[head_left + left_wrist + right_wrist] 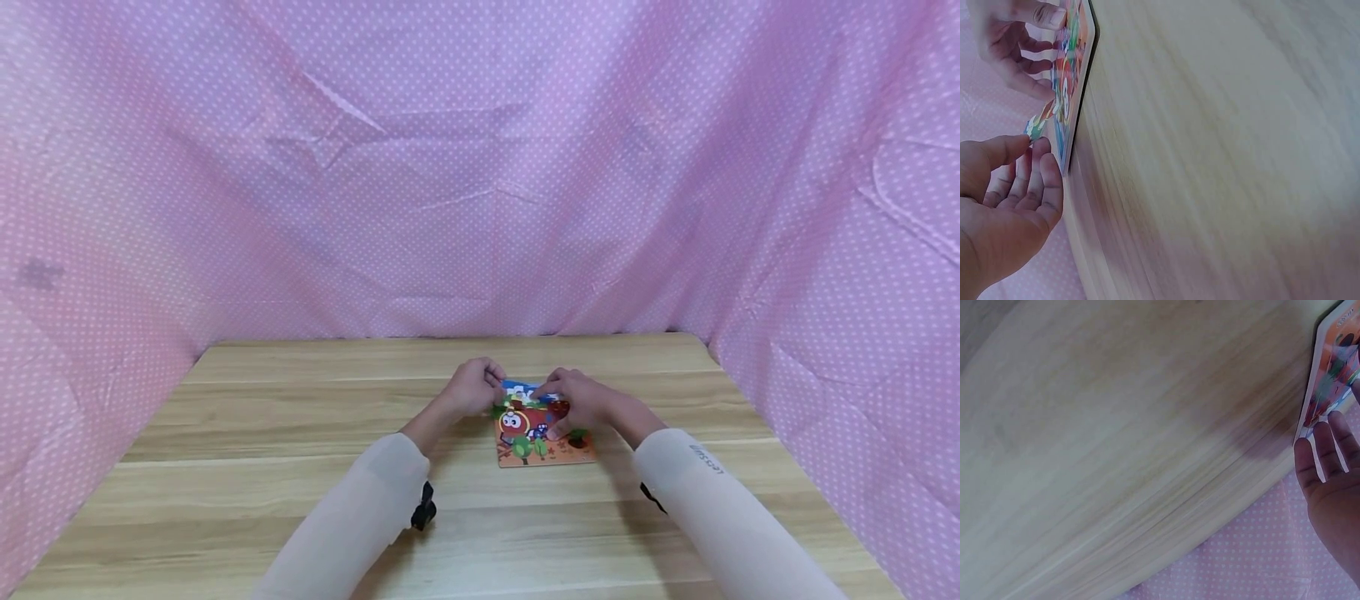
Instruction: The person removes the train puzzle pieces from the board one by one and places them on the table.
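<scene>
My left hand [471,389] pinches a small, flat, multicoloured printed piece [1037,125] beside the orange-edged rectangular cartoon board [555,457], where my right hand [583,400] spreads its fingers.

A right hand [587,402] reaches over a cartoon board [555,458] on a desk [300,408], left hand [472,387] at its far left corner.

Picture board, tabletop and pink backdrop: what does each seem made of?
Picture board: possibly wood or thick card, smooth and printed; its thin, straight edge looks rigid.
Tabletop: wood or wood-look laminate, fairly matte, judging by the pale grain bands.
Pink backdrop: probably thin dotted fabric, perhaps plastic sheeting, given its folds and creases.
</scene>
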`<move>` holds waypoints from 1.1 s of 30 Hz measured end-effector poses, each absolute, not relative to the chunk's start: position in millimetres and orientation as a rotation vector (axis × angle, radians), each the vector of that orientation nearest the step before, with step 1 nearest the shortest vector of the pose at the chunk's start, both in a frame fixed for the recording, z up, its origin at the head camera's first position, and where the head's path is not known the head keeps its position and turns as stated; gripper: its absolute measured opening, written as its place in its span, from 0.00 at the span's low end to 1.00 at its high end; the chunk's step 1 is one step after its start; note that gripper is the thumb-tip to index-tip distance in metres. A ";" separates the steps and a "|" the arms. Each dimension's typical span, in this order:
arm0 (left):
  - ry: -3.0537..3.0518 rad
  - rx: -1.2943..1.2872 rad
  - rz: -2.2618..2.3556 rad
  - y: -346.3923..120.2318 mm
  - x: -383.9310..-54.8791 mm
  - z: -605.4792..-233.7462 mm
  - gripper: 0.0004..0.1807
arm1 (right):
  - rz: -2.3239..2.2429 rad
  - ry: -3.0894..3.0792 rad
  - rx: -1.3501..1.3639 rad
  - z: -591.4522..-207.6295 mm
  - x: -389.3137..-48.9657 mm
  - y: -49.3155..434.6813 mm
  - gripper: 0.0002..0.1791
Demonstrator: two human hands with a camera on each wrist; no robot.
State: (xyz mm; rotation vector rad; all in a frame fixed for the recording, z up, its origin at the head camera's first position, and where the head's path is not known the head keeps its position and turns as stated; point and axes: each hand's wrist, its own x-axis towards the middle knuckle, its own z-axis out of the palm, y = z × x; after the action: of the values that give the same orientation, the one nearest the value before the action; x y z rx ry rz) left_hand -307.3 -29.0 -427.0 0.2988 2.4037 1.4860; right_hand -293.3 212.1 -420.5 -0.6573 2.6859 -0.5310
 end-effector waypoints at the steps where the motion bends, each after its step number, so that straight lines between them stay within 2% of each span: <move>1: 2.411 0.297 1.484 -30.5 -307.1 -426.7 0.16 | -0.531 2.685 -0.651 -420.3 -293.1 211.9 0.34; 16: 2.469 0.254 1.493 -66.5 -308.2 -430.8 0.12 | -0.546 2.697 -0.603 -419.4 -288.6 210.0 0.33; 33: 2.529 0.200 1.502 -109.8 -304.6 -432.0 0.12 | -0.536 2.698 -0.647 -418.6 -284.4 212.4 0.33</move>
State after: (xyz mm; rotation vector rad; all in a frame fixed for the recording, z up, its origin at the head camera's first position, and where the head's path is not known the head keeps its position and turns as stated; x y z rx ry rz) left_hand -304.6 -109.8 -432.0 0.1997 2.5288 1.5016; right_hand -284.4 212.4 -418.6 -0.6469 2.6982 -0.5359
